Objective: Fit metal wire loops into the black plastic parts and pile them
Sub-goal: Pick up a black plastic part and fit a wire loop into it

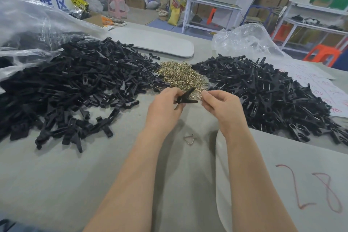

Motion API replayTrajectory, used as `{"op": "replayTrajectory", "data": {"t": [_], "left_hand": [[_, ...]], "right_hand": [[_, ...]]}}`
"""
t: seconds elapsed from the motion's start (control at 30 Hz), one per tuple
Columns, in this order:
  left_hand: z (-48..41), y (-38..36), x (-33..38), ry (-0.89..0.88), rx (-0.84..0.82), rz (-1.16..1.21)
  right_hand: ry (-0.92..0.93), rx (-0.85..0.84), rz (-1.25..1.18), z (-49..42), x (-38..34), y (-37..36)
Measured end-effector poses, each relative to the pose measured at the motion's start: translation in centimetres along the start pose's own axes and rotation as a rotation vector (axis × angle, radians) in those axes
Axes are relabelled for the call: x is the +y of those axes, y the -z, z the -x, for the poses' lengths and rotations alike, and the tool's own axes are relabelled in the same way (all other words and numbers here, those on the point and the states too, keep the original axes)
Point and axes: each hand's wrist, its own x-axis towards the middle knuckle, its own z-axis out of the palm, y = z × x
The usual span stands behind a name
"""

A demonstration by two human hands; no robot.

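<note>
My left hand (165,106) grips a black plastic clip (186,97) just above the table, its jaws pointing up and to the right. Close beside it, my right hand (220,105) pinches a thin metal wire loop (201,97) near the clip's end. Behind both hands lies a heap of brass-coloured wire loops (181,76). A big pile of black plastic parts (75,88) spreads to the left. Another pile of black parts with wire showing in them (263,96) spreads to the right. One loose wire loop (189,139) lies on the table between my forearms.
The grey table (56,184) carries clear plastic bags (33,24) at the far left and another bag (246,41) at the back right. Paper with red writing (323,88) lies at the right. A grey board (156,43) lies behind the heaps. Cartons, shelves and stools stand beyond.
</note>
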Motion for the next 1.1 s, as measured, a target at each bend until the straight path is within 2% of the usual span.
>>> {"op": "replayTrajectory", "data": {"t": [0.1, 0.37, 0.53, 0.7, 0.93, 1.1], "left_hand": [[0.1, 0.1, 0.3, -0.094, -0.021, -0.040], [0.2, 0.2, 0.5, -0.175, -0.048, -0.078], [0.2, 0.7, 0.5, -0.191, -0.099, -0.065], [0.3, 1.2, 0.7, -0.178, -0.183, 0.001], [0.4, 1.1, 0.9, -0.176, -0.204, -0.106], [0.3, 1.3, 0.9, -0.179, -0.214, -0.102]], "right_hand": [[0.080, 0.002, 0.230, 0.0, 0.1, -0.1], [0.051, 0.007, 0.360, 0.1, 0.0, 0.0], [0.030, -0.029, 0.327, 0.1, 0.1, 0.1], [-0.162, -0.159, 0.098, 0.0, 0.1, 1.1], [-0.099, -0.063, 0.272, -0.2, 0.5, 0.7], [-0.214, -0.177, 0.196, -0.2, 0.5, 1.0]]}}
